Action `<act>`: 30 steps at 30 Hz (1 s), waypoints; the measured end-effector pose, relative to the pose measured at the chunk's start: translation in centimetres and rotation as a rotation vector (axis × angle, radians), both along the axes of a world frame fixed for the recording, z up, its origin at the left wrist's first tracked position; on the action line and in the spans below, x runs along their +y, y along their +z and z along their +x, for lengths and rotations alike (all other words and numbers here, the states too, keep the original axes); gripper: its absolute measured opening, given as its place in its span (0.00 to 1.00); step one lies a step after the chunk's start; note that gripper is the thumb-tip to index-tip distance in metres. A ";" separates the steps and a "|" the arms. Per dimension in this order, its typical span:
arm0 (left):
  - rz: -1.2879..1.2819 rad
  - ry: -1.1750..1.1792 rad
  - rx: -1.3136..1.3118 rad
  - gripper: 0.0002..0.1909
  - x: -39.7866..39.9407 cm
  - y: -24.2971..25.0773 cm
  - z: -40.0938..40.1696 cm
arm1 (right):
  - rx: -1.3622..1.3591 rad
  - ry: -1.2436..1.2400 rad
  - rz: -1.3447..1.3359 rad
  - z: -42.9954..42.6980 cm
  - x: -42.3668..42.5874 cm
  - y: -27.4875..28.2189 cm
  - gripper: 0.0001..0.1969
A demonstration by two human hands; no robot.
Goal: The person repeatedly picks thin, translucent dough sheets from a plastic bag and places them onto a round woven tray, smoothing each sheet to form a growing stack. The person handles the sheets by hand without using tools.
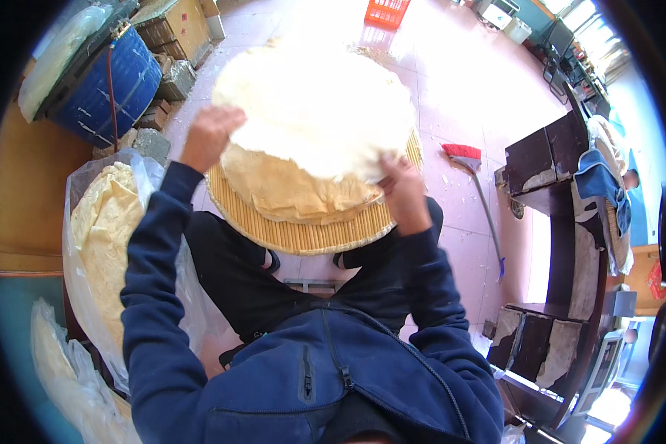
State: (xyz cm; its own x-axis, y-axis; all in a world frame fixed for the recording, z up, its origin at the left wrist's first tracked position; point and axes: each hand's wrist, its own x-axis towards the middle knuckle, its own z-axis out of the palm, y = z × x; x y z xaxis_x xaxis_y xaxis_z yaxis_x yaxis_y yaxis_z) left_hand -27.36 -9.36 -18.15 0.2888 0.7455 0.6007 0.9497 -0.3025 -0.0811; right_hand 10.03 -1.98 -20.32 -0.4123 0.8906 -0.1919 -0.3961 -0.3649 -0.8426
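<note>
A large thin round flatbread sheet (311, 111), washed out by glare, is held at its edges between my two hands. My left hand (212, 133) grips its left edge, and my right hand (402, 186) pinches its lower right edge with blurred fingertips. Under it lies a browner stack of similar sheets (294, 194), its near edge uneven and wrinkled. The stack rests on a round mat of woven reed or straw (305, 238) in front of my knees. The far side of the sheet and mat is lost in bright light.
Left of me, a clear plastic bag (77, 222) holds folded flatbreads (108, 205), near a blue drum (111, 83) and concrete blocks (151, 145). A red broom (463, 152) lies on the tiled floor at right, beside a worn dark desk (555, 250). An orange basket (387, 14) stands ahead.
</note>
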 end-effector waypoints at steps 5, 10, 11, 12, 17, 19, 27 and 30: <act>-0.262 0.048 -0.049 0.12 -2.4 -10.8 -0.6 | -0.177 0.048 -0.368 -0.7 -4.3 -8.1 0.10; -0.214 0.023 -0.142 0.11 -2.5 -10.4 -1.2 | -0.213 0.071 -0.402 0.4 -2.7 -6.7 0.11; -0.207 0.024 -0.133 0.11 -2.5 -10.2 -1.2 | -0.251 0.068 -0.384 0.7 -2.4 -7.4 0.11; -0.200 0.028 -0.123 0.11 -2.7 -10.1 -1.3 | -0.304 0.047 -0.345 0.3 -3.0 -6.5 0.10; -0.224 0.012 -0.098 0.11 -3.1 -11.2 -1.7 | -0.419 0.123 -0.305 0.3 -4.3 -7.5 0.12; -0.225 0.019 -0.100 0.12 -3.4 -11.3 -1.5 | -0.465 0.124 -0.312 0.3 -4.4 -6.9 0.14; -0.233 0.020 -0.126 0.13 -3.4 -10.0 -1.2 | -1.178 0.194 0.221 0.8 0.5 -5.8 0.20; -0.220 0.007 -0.130 0.13 -3.5 -10.3 -1.2 | -0.971 0.178 0.129 1.8 0.7 -6.1 0.13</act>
